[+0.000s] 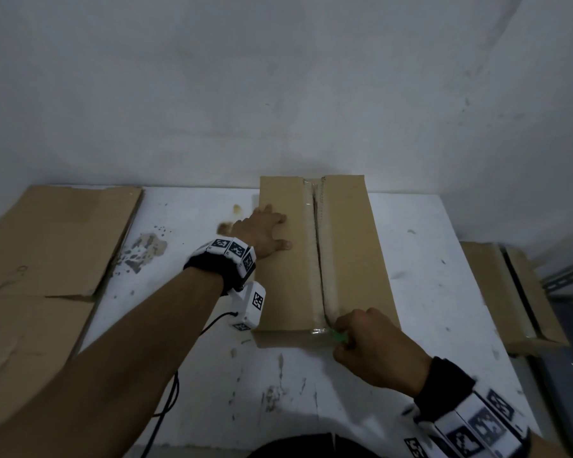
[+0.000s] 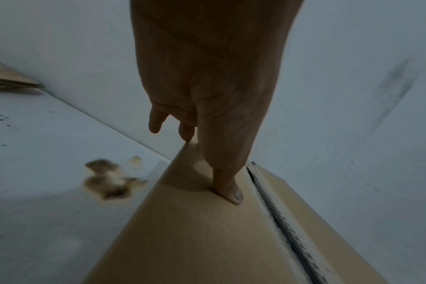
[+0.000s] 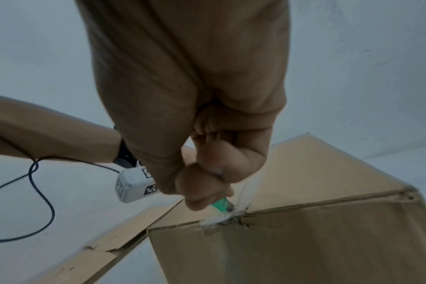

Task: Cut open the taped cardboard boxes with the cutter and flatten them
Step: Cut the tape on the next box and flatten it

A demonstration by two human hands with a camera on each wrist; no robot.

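A long brown cardboard box (image 1: 351,246) lies on the white table (image 1: 186,319), its taped top seam (image 1: 318,246) slit along its length. My left hand (image 1: 265,231) presses flat on the box's left top flap (image 2: 187,230), fingers straight. My right hand (image 1: 367,345) grips a green cutter (image 1: 338,336) at the near end of the seam. In the right wrist view the cutter (image 3: 223,204) tip sits in torn clear tape at the box's near top edge (image 3: 304,207). Most of the cutter is hidden in my fist.
Flattened cardboard sheets (image 1: 47,259) lie on the left of the table. Another cut box (image 1: 509,292) sits lower at the right, beside a metal rail (image 1: 566,277). A white wall stands just behind the box. A black cable (image 1: 169,398) hangs from my left wrist.
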